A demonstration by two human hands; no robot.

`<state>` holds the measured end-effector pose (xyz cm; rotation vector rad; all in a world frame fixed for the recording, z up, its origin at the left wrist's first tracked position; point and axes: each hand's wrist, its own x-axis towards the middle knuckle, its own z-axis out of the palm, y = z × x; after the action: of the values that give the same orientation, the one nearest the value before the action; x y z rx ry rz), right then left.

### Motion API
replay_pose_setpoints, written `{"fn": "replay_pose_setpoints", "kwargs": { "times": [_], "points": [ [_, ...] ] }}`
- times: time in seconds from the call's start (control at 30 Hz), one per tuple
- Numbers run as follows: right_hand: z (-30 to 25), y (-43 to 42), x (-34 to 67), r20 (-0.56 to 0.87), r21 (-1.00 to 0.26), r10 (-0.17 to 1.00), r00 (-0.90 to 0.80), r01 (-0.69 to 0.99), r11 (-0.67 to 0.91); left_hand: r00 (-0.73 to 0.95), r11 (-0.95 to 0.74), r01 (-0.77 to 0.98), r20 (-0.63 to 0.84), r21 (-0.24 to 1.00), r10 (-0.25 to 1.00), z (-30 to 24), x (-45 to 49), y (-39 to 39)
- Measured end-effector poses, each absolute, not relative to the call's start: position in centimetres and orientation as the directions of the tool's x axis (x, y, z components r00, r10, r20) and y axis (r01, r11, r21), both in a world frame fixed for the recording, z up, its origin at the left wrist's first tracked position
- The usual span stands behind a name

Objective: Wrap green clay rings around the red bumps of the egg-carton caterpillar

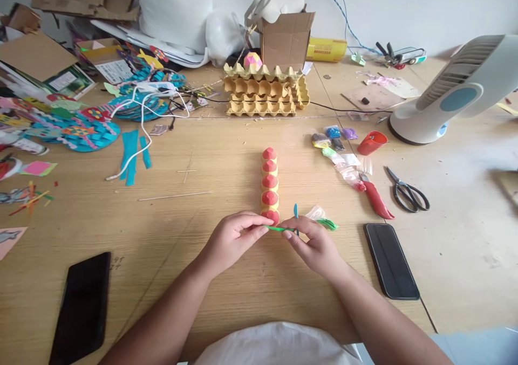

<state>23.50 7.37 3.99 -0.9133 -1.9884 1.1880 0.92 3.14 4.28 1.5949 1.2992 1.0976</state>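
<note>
Beyond white cloth (279, 346): pinching left-to-right green strip (282, 229), left hand (237, 241) and right hand (318, 246), just near-side of near-to-far red-topped row (270, 182).

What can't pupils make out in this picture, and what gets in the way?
All in the head view:
Green strip: partly covered by the left hand and right hand.
Blue stick: middle hidden by the right hand's fingers.
White fan: cut off by the right edge.
Yellow roll: printing too small to read.
</note>
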Motion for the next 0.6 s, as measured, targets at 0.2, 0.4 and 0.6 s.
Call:
{"fn": "replay_pose_setpoints", "kwargs": {
  "times": [0.2, 0.4, 0.6],
  "points": [
    [2.8, 7.6, 23.3, 0.178, -0.905, 0.869, -0.462, 0.270, 0.329, 0.129, -0.024, 0.346, -0.023, 0.938, 0.991, 3.6, 0.5, 3.3],
    [2.2, 7.6, 23.2, 0.125, -0.905, 0.863, -0.490, 0.301, 0.302, 0.151, 0.045, 0.324, -0.098, 0.945, 0.984, 3.2, 0.4, 3.3],
    [2.0, 7.7, 23.1, 0.090, -0.885, 0.846, -0.526, 0.347, 0.310, 0.135, 0.079, 0.295, -0.123, 0.952, 0.983, 2.5, 0.2, 3.4]
  ]
}}
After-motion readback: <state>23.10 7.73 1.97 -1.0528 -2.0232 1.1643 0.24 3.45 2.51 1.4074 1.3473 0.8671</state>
